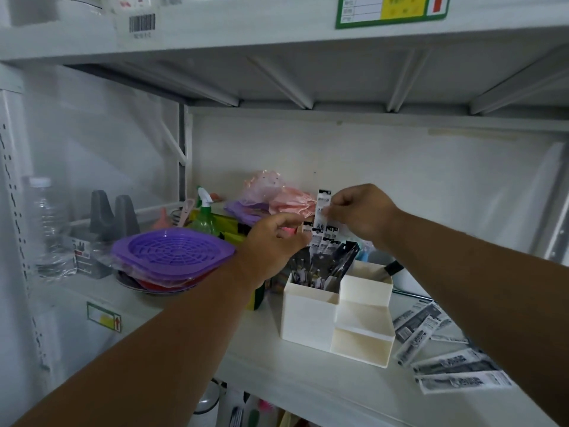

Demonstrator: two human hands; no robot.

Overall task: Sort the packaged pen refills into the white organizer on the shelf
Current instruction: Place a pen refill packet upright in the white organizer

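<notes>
right hand [358,211]: pinches one refill packet [322,208] by its upper part, long axis upright
left hand [271,245]: fingers curled near packet's lower end; grip or mere touch, cannot tell
target: tall back-left slot of organizer [308,315], already holding packets [320,260]
key relation: slot lies straight below the held packet; likely a plain downward move
remaining: loose packets [446,352] on shelf [246,349], right of organizer, nearer right hand
</notes>
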